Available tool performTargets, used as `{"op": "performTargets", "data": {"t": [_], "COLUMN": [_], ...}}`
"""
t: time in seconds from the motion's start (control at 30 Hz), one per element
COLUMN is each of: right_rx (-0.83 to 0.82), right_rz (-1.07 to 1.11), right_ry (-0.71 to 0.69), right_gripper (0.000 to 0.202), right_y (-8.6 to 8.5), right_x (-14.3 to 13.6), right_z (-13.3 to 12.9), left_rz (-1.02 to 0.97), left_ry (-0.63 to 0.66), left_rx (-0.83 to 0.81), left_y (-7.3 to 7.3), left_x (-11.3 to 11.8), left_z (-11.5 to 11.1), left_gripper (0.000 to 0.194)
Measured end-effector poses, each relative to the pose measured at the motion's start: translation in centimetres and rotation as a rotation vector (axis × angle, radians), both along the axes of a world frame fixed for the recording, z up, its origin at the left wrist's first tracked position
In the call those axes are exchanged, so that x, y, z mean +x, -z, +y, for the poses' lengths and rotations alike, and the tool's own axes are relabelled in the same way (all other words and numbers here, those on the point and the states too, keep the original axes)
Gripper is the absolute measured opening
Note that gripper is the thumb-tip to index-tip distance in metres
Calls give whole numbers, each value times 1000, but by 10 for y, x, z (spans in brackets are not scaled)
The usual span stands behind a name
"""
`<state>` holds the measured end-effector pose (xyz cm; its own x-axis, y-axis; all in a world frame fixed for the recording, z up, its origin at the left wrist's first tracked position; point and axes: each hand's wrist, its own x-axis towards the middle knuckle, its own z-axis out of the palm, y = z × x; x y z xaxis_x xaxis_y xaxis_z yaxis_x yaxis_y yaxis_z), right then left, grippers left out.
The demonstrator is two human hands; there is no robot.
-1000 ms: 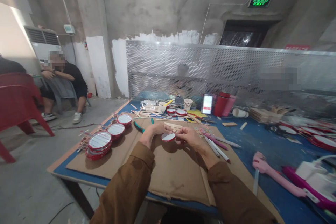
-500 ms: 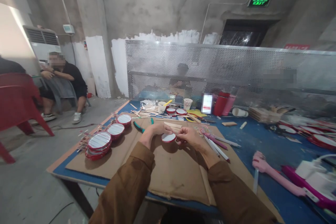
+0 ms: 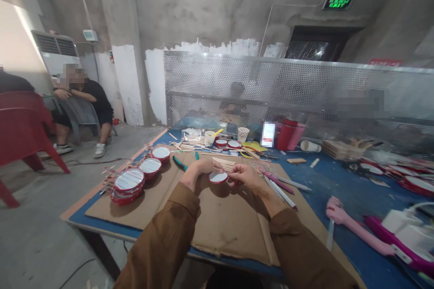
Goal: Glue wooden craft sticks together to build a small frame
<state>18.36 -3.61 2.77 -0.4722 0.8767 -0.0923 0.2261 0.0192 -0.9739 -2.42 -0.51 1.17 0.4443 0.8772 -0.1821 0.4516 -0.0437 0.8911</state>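
- Red-rimmed disc (image 3: pixel 218 178) above cardboard (image 3: pixel 233 230), between left hand (image 3: pixel 202 166) and right hand (image 3: pixel 246 177); both pinch its rim, fingers narrow.
- Uneven pinch could tilt or drop it.
- Wooden sticks (image 3: pixel 224 162) just beyond; a knuckle bump could scatter them.

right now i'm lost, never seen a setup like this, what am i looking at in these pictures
There is no machine: these are a person's bare hands, and every picture comes from one camera worn on their head. The left hand holds a small round white disc with a red rim; the right hand pinches near its edge. A brown cardboard sheet bears more red-rimmed white discs. On the blue tabletop sits a pink plastic tool.
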Motion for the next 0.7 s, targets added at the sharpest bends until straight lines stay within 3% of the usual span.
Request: {"op": "performTargets", "data": {"t": [0.2,0.37,0.47,0.57,0.7], "right_rx": [-97,-138,-122,-76,-24], "right_rz": [87,193,170,38,-66], "right_ry": [-50,49,119,169,180], "right_gripper": [19,20,19,20,22], "right_y": [6,7,5,3,4], "right_x": [2,6,6,5,1], "right_z": [5,7,6,4,5], "left_rz": [-15,4,58,97,58], "left_ry": [22,35,9,-100,-180], "left_rx": [-4,14,124,304,420], "left_y": [-1,0,3,4,0], "left_x": [-1,-2,2,8,14], "left_z": [-2,-1,4,8,5], "left_gripper": [23,23,18,15,22]}}
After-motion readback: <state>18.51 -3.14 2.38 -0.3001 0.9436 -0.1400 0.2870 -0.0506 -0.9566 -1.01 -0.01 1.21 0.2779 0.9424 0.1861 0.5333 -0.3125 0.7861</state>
